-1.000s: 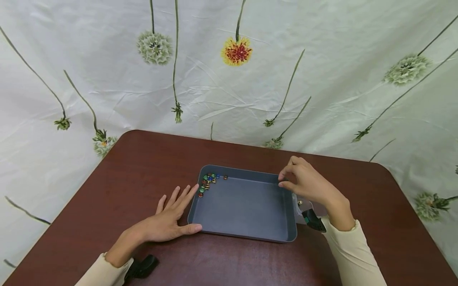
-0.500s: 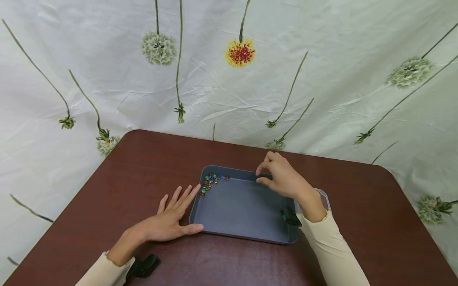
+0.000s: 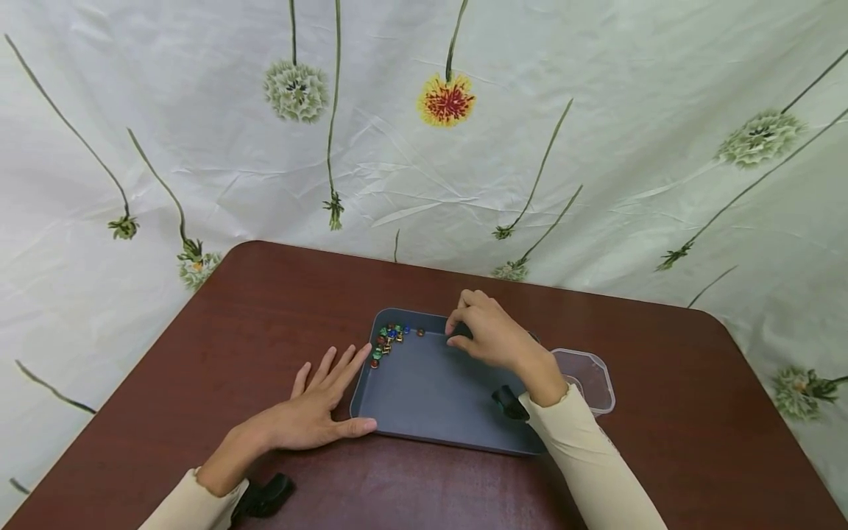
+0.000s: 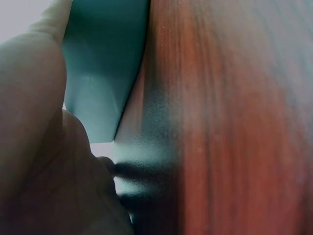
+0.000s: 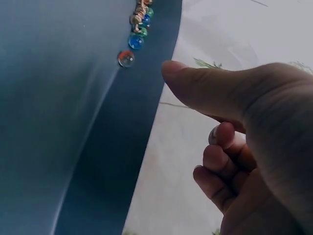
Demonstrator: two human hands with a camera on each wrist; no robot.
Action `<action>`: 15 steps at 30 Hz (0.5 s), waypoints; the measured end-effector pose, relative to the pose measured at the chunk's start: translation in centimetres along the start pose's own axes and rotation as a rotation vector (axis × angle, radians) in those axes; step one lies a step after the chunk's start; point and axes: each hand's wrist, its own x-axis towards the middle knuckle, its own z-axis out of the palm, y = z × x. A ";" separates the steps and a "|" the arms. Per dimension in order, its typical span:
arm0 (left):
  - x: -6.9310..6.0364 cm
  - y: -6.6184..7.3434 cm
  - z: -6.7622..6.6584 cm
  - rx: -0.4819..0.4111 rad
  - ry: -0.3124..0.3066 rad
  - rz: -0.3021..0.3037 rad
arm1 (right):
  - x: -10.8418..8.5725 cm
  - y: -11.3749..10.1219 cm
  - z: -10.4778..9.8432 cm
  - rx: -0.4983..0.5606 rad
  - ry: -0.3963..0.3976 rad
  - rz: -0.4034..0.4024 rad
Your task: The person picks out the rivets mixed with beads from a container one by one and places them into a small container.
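Head view: the work looks unfinished; glass beads point(image 3: 389, 336) lie loose in the upper-left corner of the tray point(image 3: 430, 397), the container point(image 3: 591, 377) at centre right shows too little to judge its contents, and the left hand point(image 3: 306, 414) spreads its fingers at the tray's left edge. Left wrist: tray wall beside that hand, upper left. Right wrist: the right hand's point(image 5: 274, 117) thumb points toward the beads, top centre; other visible fingers curl, nothing seen pinched.

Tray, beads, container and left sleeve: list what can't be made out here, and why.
- Beads: exact count; small and clustered in the head view, cut off by the top edge in the right wrist view.
- Tray: much of its right side; head view, behind the right hand and right sleeve.
- Clear container: its left part; head view, behind the right sleeve.
- Left sleeve: upper part; cut off by the head view's lower edge.
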 end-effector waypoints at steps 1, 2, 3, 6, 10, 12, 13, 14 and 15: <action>0.0 0.0 0.0 0.001 0.001 -0.001 | 0.2 -0.1 0.2 0.002 -0.003 -0.004; 0.0 0.0 0.0 0.001 0.002 -0.002 | 0.5 -0.2 0.3 0.005 -0.006 -0.008; 0.0 0.0 0.0 0.000 0.003 -0.002 | 0.7 -0.4 0.5 0.009 -0.011 -0.014; -0.1 0.0 0.0 0.000 0.003 -0.007 | 1.4 -0.8 1.0 0.015 -0.028 -0.030; 0.0 0.0 0.0 0.002 0.002 -0.009 | 2.1 -1.2 1.5 0.017 -0.043 -0.039; 0.0 0.0 0.0 0.003 0.001 -0.008 | 2.3 -1.2 1.7 0.013 -0.044 -0.040; 0.1 0.0 0.0 0.004 0.002 -0.008 | 2.4 -1.3 1.9 0.009 -0.042 -0.044; 0.1 0.0 0.0 0.004 0.001 -0.007 | 2.5 -1.3 2.0 0.008 -0.039 -0.047; 0.1 0.0 0.0 0.004 0.001 -0.007 | 2.7 -1.3 2.1 0.004 -0.034 -0.053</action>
